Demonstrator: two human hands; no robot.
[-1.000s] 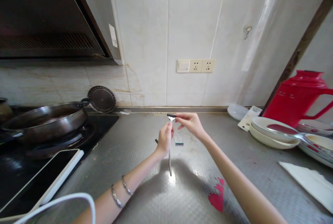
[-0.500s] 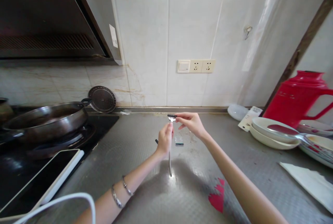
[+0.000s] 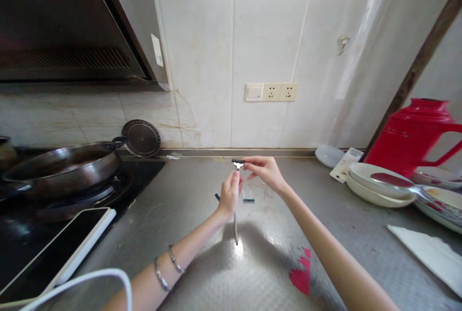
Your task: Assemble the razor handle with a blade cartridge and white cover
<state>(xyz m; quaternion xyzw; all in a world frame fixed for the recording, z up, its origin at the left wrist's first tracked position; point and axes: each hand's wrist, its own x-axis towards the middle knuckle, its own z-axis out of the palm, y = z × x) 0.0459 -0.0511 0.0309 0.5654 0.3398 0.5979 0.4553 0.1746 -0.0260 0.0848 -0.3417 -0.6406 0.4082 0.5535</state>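
Note:
My left hand (image 3: 230, 191) is wrapped round the grey handle (image 3: 236, 229) of a small razor-like tool held upright over the metal counter. At its top sits a silver neck with a dark head (image 3: 238, 161). The fingertips of my right hand (image 3: 263, 170) pinch the right end of that dark head. A small clear case with a dark edge (image 3: 249, 200) lies on the counter behind my hands. Left of my left hand, the tip of a dark object (image 3: 217, 196) shows; the rest is hidden.
A pan (image 3: 65, 169) sits on the black stove at left, with a phone (image 3: 61, 253) in front. At right stand a red thermos (image 3: 407, 137), stacked dishes (image 3: 378, 198) and a white sheet (image 3: 426, 253). Wall sockets (image 3: 279, 92) are behind.

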